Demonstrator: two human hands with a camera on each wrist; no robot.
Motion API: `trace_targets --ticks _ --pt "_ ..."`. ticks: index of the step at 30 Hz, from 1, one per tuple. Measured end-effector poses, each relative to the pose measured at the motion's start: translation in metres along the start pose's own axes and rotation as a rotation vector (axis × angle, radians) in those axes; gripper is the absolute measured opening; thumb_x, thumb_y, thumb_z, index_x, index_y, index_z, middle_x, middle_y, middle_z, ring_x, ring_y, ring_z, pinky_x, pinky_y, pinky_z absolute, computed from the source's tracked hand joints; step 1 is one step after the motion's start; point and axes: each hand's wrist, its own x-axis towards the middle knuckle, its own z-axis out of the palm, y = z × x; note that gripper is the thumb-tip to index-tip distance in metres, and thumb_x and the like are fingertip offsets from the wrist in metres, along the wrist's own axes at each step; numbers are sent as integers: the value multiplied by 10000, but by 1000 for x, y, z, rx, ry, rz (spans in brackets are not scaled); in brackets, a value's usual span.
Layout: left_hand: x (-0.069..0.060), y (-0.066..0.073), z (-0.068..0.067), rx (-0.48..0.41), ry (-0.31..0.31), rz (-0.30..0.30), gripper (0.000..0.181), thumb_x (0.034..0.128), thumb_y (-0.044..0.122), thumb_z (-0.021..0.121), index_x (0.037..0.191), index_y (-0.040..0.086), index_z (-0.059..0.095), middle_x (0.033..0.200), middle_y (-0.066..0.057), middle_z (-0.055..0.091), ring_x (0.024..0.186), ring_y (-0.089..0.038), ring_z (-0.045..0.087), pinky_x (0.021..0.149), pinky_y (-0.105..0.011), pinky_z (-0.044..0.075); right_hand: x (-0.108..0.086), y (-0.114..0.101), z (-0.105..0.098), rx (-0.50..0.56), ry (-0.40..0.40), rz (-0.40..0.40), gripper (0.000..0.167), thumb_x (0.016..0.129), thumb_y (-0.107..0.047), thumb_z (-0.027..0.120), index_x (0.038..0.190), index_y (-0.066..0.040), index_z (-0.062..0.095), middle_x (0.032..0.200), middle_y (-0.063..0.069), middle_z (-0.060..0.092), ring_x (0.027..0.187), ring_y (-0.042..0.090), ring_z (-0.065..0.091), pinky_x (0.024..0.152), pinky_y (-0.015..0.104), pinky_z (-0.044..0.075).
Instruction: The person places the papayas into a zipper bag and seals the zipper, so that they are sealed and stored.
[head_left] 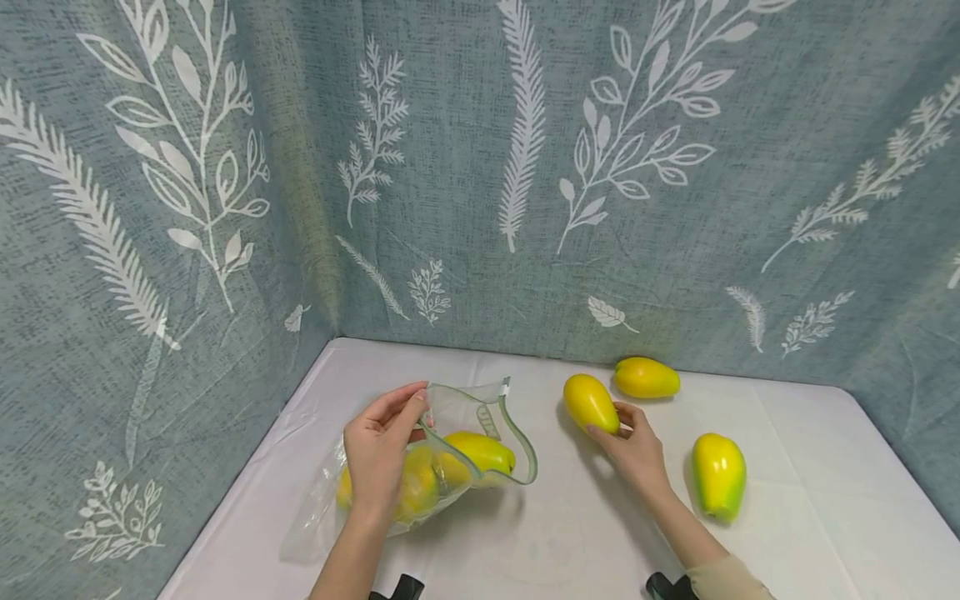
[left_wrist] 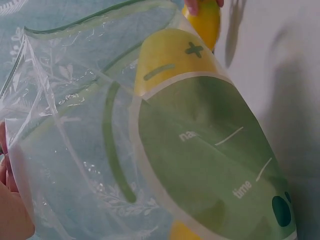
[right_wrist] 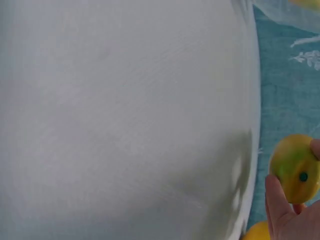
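Observation:
My left hand (head_left: 384,443) pinches the rim of a clear zip bag (head_left: 457,400) with a green-edged mouth, which stands open toward the right. Several yellow mangoes (head_left: 480,451) lie inside it; in the left wrist view the bag's green printed label (left_wrist: 200,150) covers much of them. My right hand (head_left: 634,442) grips a yellow mango (head_left: 588,402) by its near end, to the right of the bag's mouth. From the right wrist, that mango (right_wrist: 294,167) shows its greenish stem end between thumb and fingers.
One loose mango (head_left: 647,378) lies at the table's back edge, beyond the right hand. Another, yellow and green (head_left: 718,477), lies right of the right forearm. A white cloth covers the table (head_left: 570,550); a blue-grey leaf-patterned curtain (head_left: 465,183) hangs behind and along the sides.

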Motion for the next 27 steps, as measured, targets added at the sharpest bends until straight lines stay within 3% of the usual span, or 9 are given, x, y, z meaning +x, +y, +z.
trace_targets --ticks 11,20,27 --pt "0 1 0 4 -4 -2 160 887 94 712 1007 -7 744 867 -125 715 625 -119 626 574 -252 570 -13 -12 -8 1 -19 -12 748 847 -440 739 1421 -80 421 1400 190 496 1211 334 528 964 461 470" --pt "1 1 -1 0 -4 -5 170 888 98 713 1013 -14 739 833 -30 719 630 -113 625 578 -249 570 -28 -28 -17 171 -80 -13 712 841 -409 757 1400 -101 442 1365 147 528 1201 277 535 849 272 549" --pt "2 2 -1 -1 3 -5 163 886 97 713 1007 -10 742 884 -120 719 641 -114 626 578 -247 569 -41 -43 -22 244 -120 -21 664 864 -381 741 1399 -113 452 1345 135 555 1184 254 554 884 309 542"
